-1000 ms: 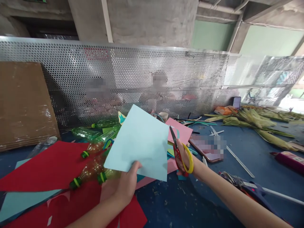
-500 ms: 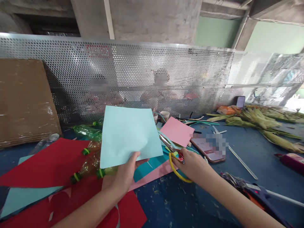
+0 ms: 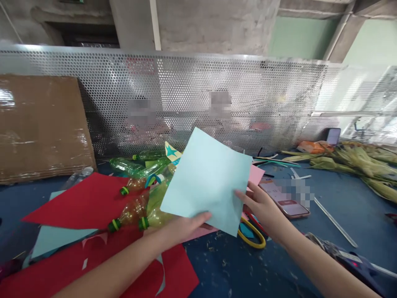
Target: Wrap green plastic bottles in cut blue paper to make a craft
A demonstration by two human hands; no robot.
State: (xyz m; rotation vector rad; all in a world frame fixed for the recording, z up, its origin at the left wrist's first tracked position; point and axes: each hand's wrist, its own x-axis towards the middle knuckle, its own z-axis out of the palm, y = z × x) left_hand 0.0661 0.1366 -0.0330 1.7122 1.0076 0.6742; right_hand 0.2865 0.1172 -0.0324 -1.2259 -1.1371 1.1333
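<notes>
A light blue sheet of paper (image 3: 211, 178) is held up in front of me, tilted. My left hand (image 3: 192, 223) pinches its bottom edge, thumb on the near face. My right hand (image 3: 260, 203) grips its right edge, with fingertips on the near face. Below the right hand are scissors with yellow and red handles (image 3: 256, 244); their blades are hidden by the paper. A pink sheet (image 3: 257, 174) shows partly behind the blue paper.
Red sheets (image 3: 80, 207) and several plastic bottles (image 3: 132, 211) are at the left, before a cardboard panel (image 3: 40, 128). A phone (image 3: 287, 198), a glue gun (image 3: 353, 260), a clear stick (image 3: 336, 223) and corn husks (image 3: 359, 161) are right. A perforated metal screen (image 3: 186, 91) stands behind.
My right hand has let go of the scissors and taken the paper's right edge. The blue sheet has turned clockwise and moved right in view. The view has shifted slightly left.
</notes>
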